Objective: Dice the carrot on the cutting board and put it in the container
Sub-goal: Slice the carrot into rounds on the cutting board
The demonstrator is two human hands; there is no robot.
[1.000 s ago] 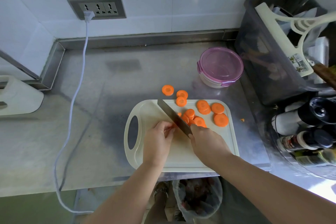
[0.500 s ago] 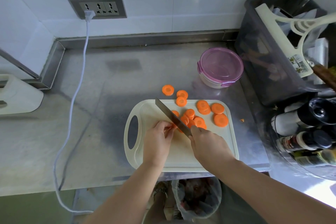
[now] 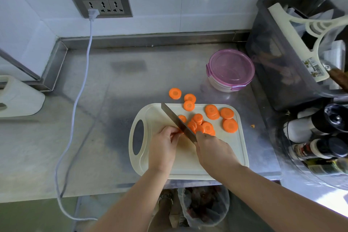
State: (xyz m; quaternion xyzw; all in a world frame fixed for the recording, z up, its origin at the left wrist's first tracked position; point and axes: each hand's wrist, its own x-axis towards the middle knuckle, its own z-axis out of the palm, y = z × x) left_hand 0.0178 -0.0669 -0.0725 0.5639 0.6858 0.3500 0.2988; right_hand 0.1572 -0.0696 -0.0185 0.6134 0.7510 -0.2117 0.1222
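Slicing is almost done. Your right hand [image 3: 214, 153] has its fingers wrapped tight round the knife [image 3: 177, 120]. The handle is hidden under that hand. Your left hand [image 3: 163, 149] has its fingers bent down, and the tips pinch the last little carrot stub [image 3: 178, 131] right up against the blade. Only a tiny bit of orange shows there.

Not much has changed since a second ago. The blade has stayed in nearly the same spot, with its tip near the far edge of the cutting board [image 3: 150, 117]. Your left fingers have stayed put too. One round beside the blade shows a little more than before. So I think you are on the last cuts, and there is very little carrot left to hold.

Most of the carrot rounds [image 3: 229, 125] lie in a loose pile on the far right part of the board. Two stray rounds [image 3: 175, 93] have ended up off the board on the steel counter [image 3: 113, 100].

These are round coins, not small cubes, so the dicing is not done yet. The container [image 3: 230, 69] sits behind the board with its purple lid on, and no carrot is in it. Watch your fingertips, they are very close to the blade.
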